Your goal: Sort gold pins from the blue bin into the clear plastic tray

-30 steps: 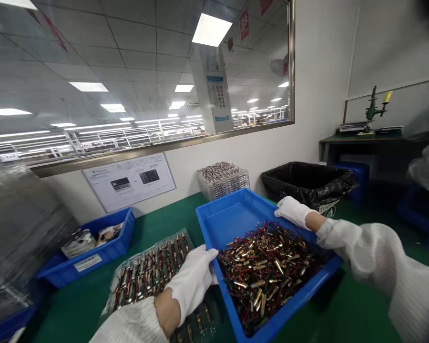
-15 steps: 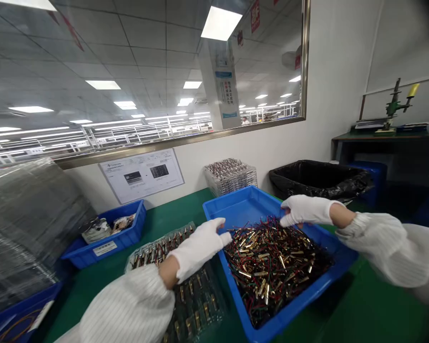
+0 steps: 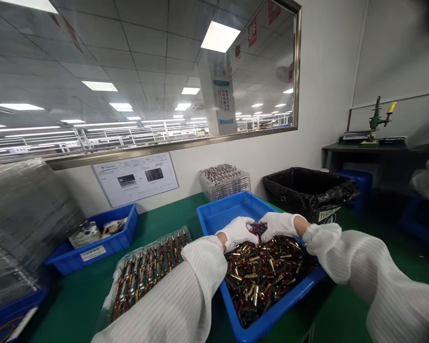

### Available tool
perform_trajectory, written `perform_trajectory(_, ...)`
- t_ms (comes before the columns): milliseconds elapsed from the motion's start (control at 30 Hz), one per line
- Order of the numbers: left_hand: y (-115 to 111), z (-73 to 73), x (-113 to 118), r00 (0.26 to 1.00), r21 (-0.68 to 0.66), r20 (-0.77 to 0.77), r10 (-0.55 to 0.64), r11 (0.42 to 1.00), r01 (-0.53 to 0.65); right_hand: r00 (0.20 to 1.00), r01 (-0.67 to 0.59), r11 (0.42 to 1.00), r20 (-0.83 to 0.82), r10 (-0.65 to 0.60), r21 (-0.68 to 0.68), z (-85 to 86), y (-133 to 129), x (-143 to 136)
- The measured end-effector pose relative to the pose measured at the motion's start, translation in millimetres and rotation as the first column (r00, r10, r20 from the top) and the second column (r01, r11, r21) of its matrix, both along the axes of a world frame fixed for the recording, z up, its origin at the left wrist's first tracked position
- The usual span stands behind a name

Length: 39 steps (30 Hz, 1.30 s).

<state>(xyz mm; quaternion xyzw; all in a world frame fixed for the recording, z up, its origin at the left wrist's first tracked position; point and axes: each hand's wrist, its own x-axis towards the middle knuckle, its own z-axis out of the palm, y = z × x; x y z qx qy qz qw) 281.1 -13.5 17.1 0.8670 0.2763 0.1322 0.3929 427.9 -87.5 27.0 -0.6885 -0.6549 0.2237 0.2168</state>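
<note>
A large blue tray (image 3: 236, 312) holds a heap of small brass-coloured parts with red, green and dark wires (image 3: 268, 271). Over the back of the heap, my left hand (image 3: 239, 232) and my right hand (image 3: 278, 225), both in white gloves, are close together. Between them is a small bunch of wires (image 3: 258, 228), and the fingers of both hands are closed on it. Left of the tray, a clear plastic tray (image 3: 146, 271) carries rows of the same wired parts, partly hidden by my left sleeve.
Stacked clear trays (image 3: 224, 181) stand behind the blue tray. A black-lined trash bin (image 3: 307, 190) is at back right. A small blue bin (image 3: 107, 243) and plastic-wrapped stack (image 3: 25, 228) are left. A sheet (image 3: 136, 178) hangs on the wall.
Both hands have come together over the back of the heap and closed on a bunch of wires. My left hand moved right, my right hand left. The view has shifted slightly.
</note>
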Motion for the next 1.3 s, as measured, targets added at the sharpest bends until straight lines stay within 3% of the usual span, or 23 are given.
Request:
perform_trajectory(200,-16,14.1,-12,0.993,0.090,0.113,0.030,0.995,-0.040,0.994,-0.058,0.996,-0.089,0.064,0.073,10.6,-9,-10)
perform_trajectory(333,-32,27.9,-28,0.957,0.195,0.274,0.092,0.969,-0.149,0.980,-0.038,0.983,-0.186,0.073,0.182,21.7,-19,-17)
perform_trajectory(400,-35,28.4,-37,0.938,0.205,0.329,0.108,0.961,-0.183,0.964,-0.090,0.978,-0.229,0.133,0.190,24.9,-23,-23)
perform_trajectory(533,-32,17.0,-52,0.966,0.013,0.239,0.099,0.994,-0.105,0.924,-0.297,0.948,-0.217,0.316,0.118,25.8,-26,-32)
perform_trajectory(700,-27,11.4,-60,0.956,-0.217,0.280,0.091,0.976,-0.029,0.923,-0.251,0.968,-0.295,0.246,0.021,25.2,-32,-17)
perform_trajectory(800,-29,14.5,-63,0.962,-0.277,0.252,0.108,0.960,-0.035,0.939,-0.287,0.954,-0.222,0.263,-0.082,21.5,-34,-12)
perform_trajectory(933,-34,14.4,-61,0.968,-0.130,0.235,0.084,0.990,-0.054,0.975,-0.218,0.972,-0.024,0.221,0.092,11.4,-26,-33)
perform_trajectory(1067,-35,15.8,-50,0.953,0.030,0.270,0.138,0.988,-0.151,0.987,-0.150,0.973,-0.026,0.157,0.177,8.3,-17,-58)
perform_trajectory(1133,-37,20.8,-45,0.934,0.019,0.311,0.174,0.982,-0.189,0.985,-0.136,0.972,-0.079,0.154,0.194,13.0,-18,-62)
perform_trajectory(1200,-39,26.7,-43,0.905,-0.023,0.378,0.196,0.979,-0.203,0.946,-0.160,0.957,-0.239,0.219,0.243,20.0,-22,-62)
perform_trajectory(1300,-40,30.0,-44,0.893,-0.125,0.397,0.214,0.976,-0.178,0.801,-0.219,0.931,-0.491,0.343,0.293,27.6,-26,-63)
